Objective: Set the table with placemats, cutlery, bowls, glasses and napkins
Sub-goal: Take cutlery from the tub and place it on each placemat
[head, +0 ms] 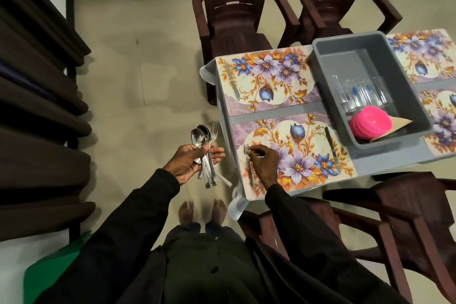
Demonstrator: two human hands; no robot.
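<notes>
1. The left hand is out past the table's edge, over the floor. Its palm faces up and its thumb presses down on a bunch of spoons and forks, so it holds them tight.
2. The right hand is over the near placemat. Its fingers are bent and they pinch a fork near the top.
3. The fork lies along the left edge of the near placemat, with its prongs pointing away from the person.
4. A knife lies on the right side of the same placemat.
5. The far placemat sits just behind the near one. A second knife lies on its left side.
6. A grey tub stands on the table, just to the right of both placemats.
7. Inside the tub are clear glasses, a stack of pink bowls and a brown napkin. The bowls and the napkin are at the near end.
8. Two more flower placemats lie on the far side of the tub.
9. Dark brown chairs stand around the table.
</notes>
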